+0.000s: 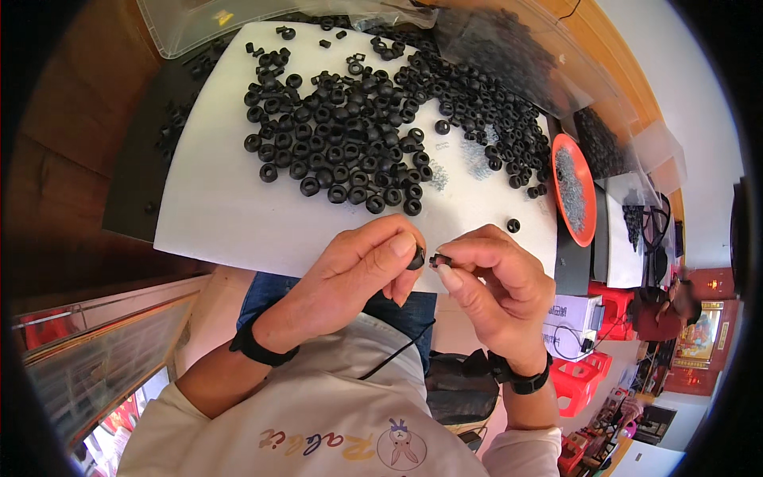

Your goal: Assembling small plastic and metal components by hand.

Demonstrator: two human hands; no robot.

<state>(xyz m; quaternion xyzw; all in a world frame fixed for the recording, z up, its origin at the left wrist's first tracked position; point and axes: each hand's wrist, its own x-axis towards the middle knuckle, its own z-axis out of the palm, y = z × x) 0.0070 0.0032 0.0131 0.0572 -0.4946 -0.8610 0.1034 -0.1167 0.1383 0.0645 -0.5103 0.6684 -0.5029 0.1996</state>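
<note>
My left hand [350,274] pinches a black ball-shaped plastic part [416,257] with a hole in it, between thumb and fingers. Just right of it, my right hand [505,294] grips a small black plastic piece [439,260] between thumb and forefinger. The two parts are close but apart, over the near edge of a white sheet [214,230]. Beyond my hands lies a heap of similar black ball-shaped parts [342,135]. One single ball part [513,226] sits off to the right. Small silvery bits [479,151] are scattered in patches on the sheet.
An orange-red bowl [590,191] of small silvery bits stands at the sheet's right edge. Clear plastic bins [509,56] with black parts line the far side. Red stools [576,385] and a white box [571,314] are at right; a person [675,310] is farther off.
</note>
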